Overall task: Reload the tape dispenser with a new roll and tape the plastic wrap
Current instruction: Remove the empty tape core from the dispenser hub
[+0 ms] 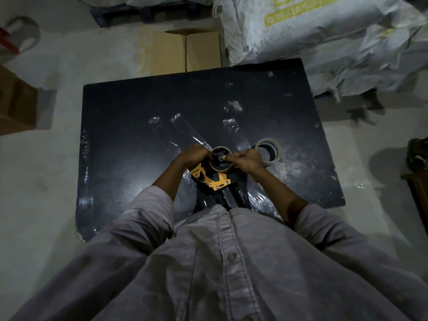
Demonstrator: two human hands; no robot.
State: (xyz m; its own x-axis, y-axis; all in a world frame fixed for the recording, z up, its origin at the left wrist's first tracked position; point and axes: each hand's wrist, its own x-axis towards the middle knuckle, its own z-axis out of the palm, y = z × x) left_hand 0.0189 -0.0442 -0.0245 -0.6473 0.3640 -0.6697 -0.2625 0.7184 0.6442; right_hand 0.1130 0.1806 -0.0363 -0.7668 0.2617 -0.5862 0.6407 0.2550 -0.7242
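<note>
The yellow-and-black handheld tape dispenser (214, 179) sits at the centre of the view, held above the black rectangular tabletop (129, 140), which is covered in clear plastic wrap (185, 128) with creased, shiny folds. The dispenser's black handle points toward 6 o'clock, where it passes out of sight behind the person's grey button-up shirt (222, 262). Its yellow metal frame lies at 7 o'clock from the hub.

A pale roll of tape (220, 169) is seated on the dispenser's black hub. The left hand (193, 155) is at 9 o'clock of that roll, its grip closed around the dispenser frame and the roll's left edge. The right hand (249, 162) is at 3 o'clock of the roll, with its fingers curled and one finger extended so that the tip touches the black hub (whether the remaining fingers pinch the roll's rim cannot be determined).

A second pale ring of tape (269, 151) lies flat on the tabletop at 2 o'clock from the dispenser, just beside the right hand; its dark hollow centre faces upward.

Surrounding items:
- A brown cardboard box (185, 52) stands on the floor at 12 o'clock, against the tabletop's far edge.
- Large white woven sacks with yellow-green print (324, 33) are stacked at 1 o'clock.
- Further brown cartons (16, 100) stand at 9 o'clock, well apart from the tabletop.
</note>
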